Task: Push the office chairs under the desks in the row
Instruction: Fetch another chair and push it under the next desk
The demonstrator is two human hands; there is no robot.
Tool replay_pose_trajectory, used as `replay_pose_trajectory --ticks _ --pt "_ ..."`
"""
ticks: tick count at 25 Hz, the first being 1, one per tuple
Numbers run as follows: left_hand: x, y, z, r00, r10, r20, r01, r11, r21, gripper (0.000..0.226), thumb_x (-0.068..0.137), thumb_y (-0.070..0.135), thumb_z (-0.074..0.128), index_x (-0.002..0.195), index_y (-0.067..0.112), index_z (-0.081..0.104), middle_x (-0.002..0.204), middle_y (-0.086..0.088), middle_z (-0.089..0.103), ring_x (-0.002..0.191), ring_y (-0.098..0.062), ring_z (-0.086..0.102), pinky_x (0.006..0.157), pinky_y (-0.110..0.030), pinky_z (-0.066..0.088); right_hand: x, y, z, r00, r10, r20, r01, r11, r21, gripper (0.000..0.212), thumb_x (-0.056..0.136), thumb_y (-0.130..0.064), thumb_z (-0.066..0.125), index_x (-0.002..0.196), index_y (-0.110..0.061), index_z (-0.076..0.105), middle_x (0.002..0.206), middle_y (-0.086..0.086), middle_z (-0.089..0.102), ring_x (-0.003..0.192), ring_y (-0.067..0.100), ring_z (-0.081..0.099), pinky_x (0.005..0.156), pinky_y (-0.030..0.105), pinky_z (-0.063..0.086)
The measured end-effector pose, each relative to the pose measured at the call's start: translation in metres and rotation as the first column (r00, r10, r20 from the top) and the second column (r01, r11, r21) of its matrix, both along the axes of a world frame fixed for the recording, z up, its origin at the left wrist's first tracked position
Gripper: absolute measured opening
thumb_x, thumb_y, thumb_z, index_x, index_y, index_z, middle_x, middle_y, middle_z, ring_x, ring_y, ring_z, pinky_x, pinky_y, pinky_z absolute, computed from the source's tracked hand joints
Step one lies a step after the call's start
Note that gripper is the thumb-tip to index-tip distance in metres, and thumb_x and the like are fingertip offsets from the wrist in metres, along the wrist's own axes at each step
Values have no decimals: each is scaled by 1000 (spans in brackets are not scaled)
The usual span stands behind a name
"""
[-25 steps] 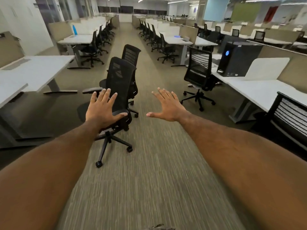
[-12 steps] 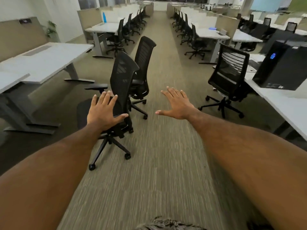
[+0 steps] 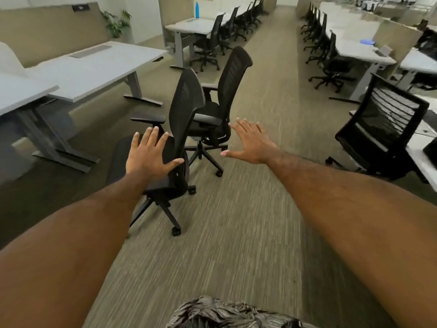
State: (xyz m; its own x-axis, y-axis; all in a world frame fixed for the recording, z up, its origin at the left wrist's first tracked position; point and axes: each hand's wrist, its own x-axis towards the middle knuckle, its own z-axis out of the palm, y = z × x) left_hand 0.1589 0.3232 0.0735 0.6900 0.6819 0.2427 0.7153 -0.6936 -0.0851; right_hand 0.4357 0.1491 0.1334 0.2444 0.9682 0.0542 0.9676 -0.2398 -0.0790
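Left hand: the left hand [image 3: 151, 157] was spread wide and flat, palm forward, holding nothing; whether it touched the chair could not be told.
Right hand: the right hand [image 3: 251, 143] was also splayed wide and empty, out over the carpet [image 3: 236, 245].
Nearest chair: a black mesh office chair [image 3: 182, 129] stood out in the aisle, its seat turned toward the left-hand desks [image 3: 89, 67], well apart from them.
Second chair: another black mesh chair [image 3: 227, 95] stood just beyond it, also out from any desk.
Right side: a third chair with a slatted back [image 3: 383, 124] sat near the right-hand desk [image 3: 421, 162].
Handling: probably moderately heavy, but on castors it should roll readily, though carpet would add drag and the seat could swivel.
Where to hold: likely both palms high on the stiff frame of the backrest, not the yielding mesh.
Progress: these three chairs were not yet under desks.
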Motion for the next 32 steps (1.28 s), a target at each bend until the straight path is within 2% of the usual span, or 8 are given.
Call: replay_pose_trajectory --ticks 7,13,16,19,21,26,29,32 --pt "83 63 8 993 114 11 -114 993 -8 106 85 90 16 162 18 20 169 -14 16 157 -30 8 126 -54 7 104 113 -4 996 91 -21 -91 996 -11 103 85 -81 50 163 -24 15 172 8 11 158 25 5 125 51 2" --pt "144 115 6 957 290 31 -289 957 -10 106 84 89 14 161 16 22 169 -16 17 157 -30 9 126 -55 7 187 235 -15 947 322 20 -322 947 -4 104 83 -86 46 162 -26 17 171 6 12 158 23 7 126 52 1" --pt "182 137 -2 908 414 62 -413 910 -38 105 85 88 18 162 16 22 169 -15 16 157 -30 9 126 -54 7 236 292 -16 902 429 52 -429 903 2 104 82 -86 47 162 -25 20 171 7 15 157 25 8 125 52 1" --pt "219 152 -5 840 539 63 -534 842 -80 109 83 91 13 162 16 20 169 -14 15 157 -29 7 126 -54 7 275 336 -4 843 535 46 -536 844 1 108 78 -88 41 161 -23 21 170 9 15 157 25 9 125 53 1" --pt "253 163 -3 800 588 118 -580 809 -94 112 81 94 10 162 17 20 169 -14 16 157 -29 7 126 -55 8 299 365 3 816 575 55 -576 818 -13 106 80 -88 42 162 -22 21 171 9 14 158 25 8 126 55 2" --pt "320 203 10 769 631 99 -621 775 -116 115 76 96 3 163 22 14 171 -12 8 157 -34 0 123 -63 7 320 438 10 758 644 106 -647 762 -3 95 89 -79 44 162 -23 19 171 6 12 158 23 7 126 53 2" --pt "350 245 19 744 657 121 -638 753 -160 113 76 96 12 162 23 14 171 -12 7 156 -37 -2 122 -65 6 317 479 13 727 679 106 -685 727 39 93 91 -77 43 163 -22 19 171 8 12 158 23 5 126 51 0" --pt "386 269 12 734 678 41 -636 707 -310 117 73 99 27 161 23 19 168 -14 18 153 -43 10 120 -65 19 321 512 12 689 720 78 -722 692 -5 92 92 -74 47 163 -22 19 171 9 12 158 23 5 126 51 -2"
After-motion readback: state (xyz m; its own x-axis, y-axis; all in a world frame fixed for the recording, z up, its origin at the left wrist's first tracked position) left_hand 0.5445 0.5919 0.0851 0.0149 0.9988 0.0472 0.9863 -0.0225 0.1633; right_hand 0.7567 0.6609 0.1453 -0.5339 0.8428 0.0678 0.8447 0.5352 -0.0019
